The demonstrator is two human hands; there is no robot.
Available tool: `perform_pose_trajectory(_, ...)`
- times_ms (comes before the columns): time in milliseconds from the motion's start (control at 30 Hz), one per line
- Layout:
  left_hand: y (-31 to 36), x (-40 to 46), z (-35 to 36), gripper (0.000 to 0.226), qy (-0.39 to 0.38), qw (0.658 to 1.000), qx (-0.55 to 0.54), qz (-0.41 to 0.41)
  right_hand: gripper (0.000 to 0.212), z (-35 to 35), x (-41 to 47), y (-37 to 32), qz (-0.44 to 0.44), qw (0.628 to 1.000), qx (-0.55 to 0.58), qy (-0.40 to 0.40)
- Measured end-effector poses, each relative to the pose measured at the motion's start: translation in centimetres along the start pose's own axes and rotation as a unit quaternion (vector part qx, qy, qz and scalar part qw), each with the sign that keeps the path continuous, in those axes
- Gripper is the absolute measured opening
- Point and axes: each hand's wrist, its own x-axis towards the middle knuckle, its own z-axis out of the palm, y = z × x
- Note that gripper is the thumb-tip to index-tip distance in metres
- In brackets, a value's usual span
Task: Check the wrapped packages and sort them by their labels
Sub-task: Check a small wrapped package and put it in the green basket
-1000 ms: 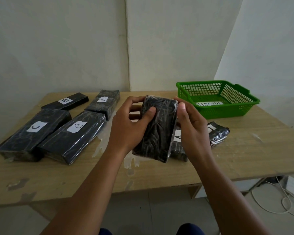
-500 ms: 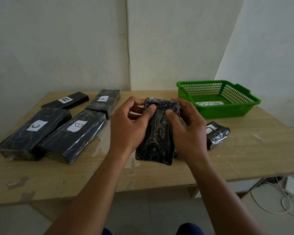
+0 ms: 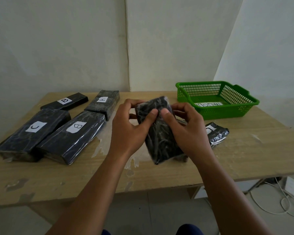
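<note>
I hold a black wrapped package (image 3: 161,138) above the middle of the table; no label shows on the face toward me. My left hand (image 3: 131,129) grips its left side and my right hand (image 3: 187,131) grips its right side, both thumbs pressed on its upper front. On the left lie packages labelled C (image 3: 32,131), B (image 3: 71,138), a slim B (image 3: 64,101) and A (image 3: 103,103). A crumpled package (image 3: 217,134) with a partly seen label lies right of my hands. Another package beneath my right hand is mostly hidden.
A green plastic basket (image 3: 236,111) with a paper label inside stands at the back right of the wooden table (image 3: 253,155). White walls close behind. A white cable and a power adapter (image 3: 290,185) lie on the floor at the right.
My right hand has closed onto the package's front, its thumb meeting the left thumb. The package has tilted so its lower end swings right, covering the A-labelled package beneath.
</note>
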Motion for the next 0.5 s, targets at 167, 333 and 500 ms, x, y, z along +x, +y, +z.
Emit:
perform_pose_trajectory(167, -0.2, 0.4, 0.0, 0.031, 0.092, 0.992, -0.049, -0.065, 0.036, 0.0, -1.2, 0.3, -0.009, 1.000, -0.014, -0.026)
perform_pose_trajectory(333, -0.1, 0.9, -0.6, 0.034, 0.051, 0.993, 0.006, -0.105, 0.028, -0.1, -1.1, 0.3, -0.022, 0.999, -0.006, 0.028)
perform_pose_trajectory(500, -0.2, 1.4, -1.8, 0.047, -0.102, 0.991, 0.085, -0.006, 0.026, -0.9, -0.2, 0.7, -0.045, 0.991, -0.097, -0.086)
